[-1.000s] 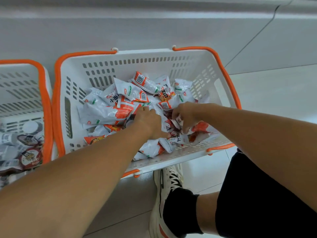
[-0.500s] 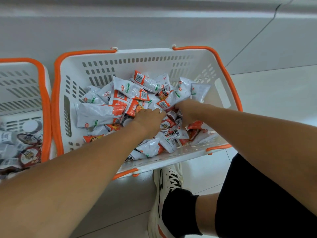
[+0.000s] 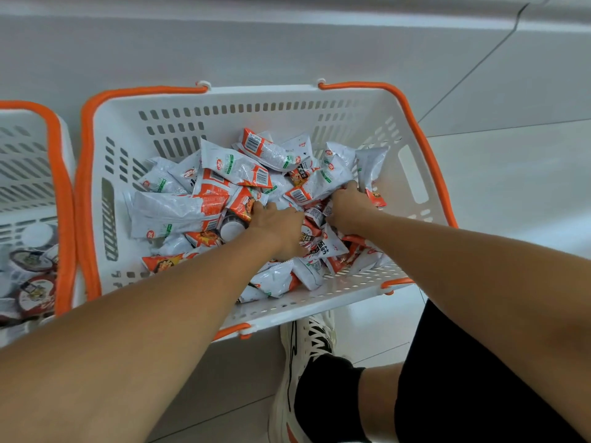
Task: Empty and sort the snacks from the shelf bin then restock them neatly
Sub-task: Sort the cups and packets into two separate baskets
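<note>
A white basket [image 3: 256,100] with orange handles stands on the floor and holds several white-and-orange snack packets [image 3: 179,212]. Both my hands are down in the pile. My left hand [image 3: 281,225] lies palm down on the packets in the middle, its fingertips dug in among them. My right hand [image 3: 347,207] reaches further back and right, fingers pushed under a packet [image 3: 315,187] with a barcode. Whether either hand grips a packet is hidden by the packets.
A second white basket [image 3: 35,135] with orange rim stands to the left, holding round lidded cups [image 3: 35,295]. A grey wall base runs behind both baskets. My white shoe [image 3: 303,356] and black-clad leg are on the pale tiled floor in front.
Both hands have pushed further back into the pile, the right hand moving towards the back right. Packets around them have shifted.
</note>
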Available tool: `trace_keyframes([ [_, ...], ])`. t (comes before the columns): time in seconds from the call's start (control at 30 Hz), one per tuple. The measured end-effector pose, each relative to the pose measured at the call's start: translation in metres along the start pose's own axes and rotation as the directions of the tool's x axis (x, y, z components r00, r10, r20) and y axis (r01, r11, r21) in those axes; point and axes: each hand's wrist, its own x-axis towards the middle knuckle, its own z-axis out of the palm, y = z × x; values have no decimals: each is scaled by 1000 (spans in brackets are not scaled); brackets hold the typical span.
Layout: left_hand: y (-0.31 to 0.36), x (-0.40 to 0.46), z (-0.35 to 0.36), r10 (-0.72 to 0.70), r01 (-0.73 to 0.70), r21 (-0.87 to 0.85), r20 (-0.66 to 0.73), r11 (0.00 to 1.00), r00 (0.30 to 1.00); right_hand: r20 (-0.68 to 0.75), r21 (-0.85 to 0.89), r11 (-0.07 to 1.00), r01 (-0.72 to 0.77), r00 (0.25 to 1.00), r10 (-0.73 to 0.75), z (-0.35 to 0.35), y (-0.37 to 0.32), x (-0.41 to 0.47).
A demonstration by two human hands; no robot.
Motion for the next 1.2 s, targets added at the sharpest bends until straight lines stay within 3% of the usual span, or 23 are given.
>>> trace_keyframes([
  [0.17, -12, -11, -1, 31, -72, -305, -140, 950, 990, -83, 213, 977, -3, 996, 21, -19, 4, -8],
  [0.27, -20, -23, -11, 11, -133, -623, -196, 771, 980, -36, 401, 916, 5, 999, 10, -68, 11, -18],
  [0.33, -28, -36, -26, -72, -162, -772, -260, 615, 963, -28, 610, 791, 38, 999, -26, -107, 5, -32],
  [0.4, -47, -54, -46, -201, -186, -834, -331, 520, 922, -97, 757, 646, 100, 994, -40, -138, -10, -50],
  [0.53, -114, -123, -86, -387, -187, -787, -477, 589, 789, -169, 825, 515, 233, 971, -169, -171, -74, -82],
  [0.6, -152, -170, -99, -502, -99, -762, -513, 640, 696, -162, 885, 392, 252, 955, -249, -171, -120, -95],
  [0.7, -212, -233, -93, -710, 172, -780, -423, 602, 563, -86, 941, 276, 197, 926, -368, -154, -200, -116],
  [0.8, -262, -282, -51, -865, 468, -786, -162, 404, 474, 10, 909, 376, 180, 892, -452, -126, -279, -139],
  [0.9, -286, -301, 17, -910, 517, -845, 97, 139, 402, 99, 864, 483, 144, 892, -441, -91, -338, -157],
  [1.0, -295, -303, 66, -923, 561, -828, 204, 15, 326, 254, 913, 402, -63, 860, -443, -62, -368, -161],
  [1.1, -291, -287, 64, -967, 514, -857, 120, 12, 223, 254, 959, 236, -157, 847, -467, -67, -359, -157],
  [1.2, -258, -254, 16, -929, 196, -921, -292, 337, 226, 48, 958, 282, 56, 936, -349, -108, -295, -137],
])
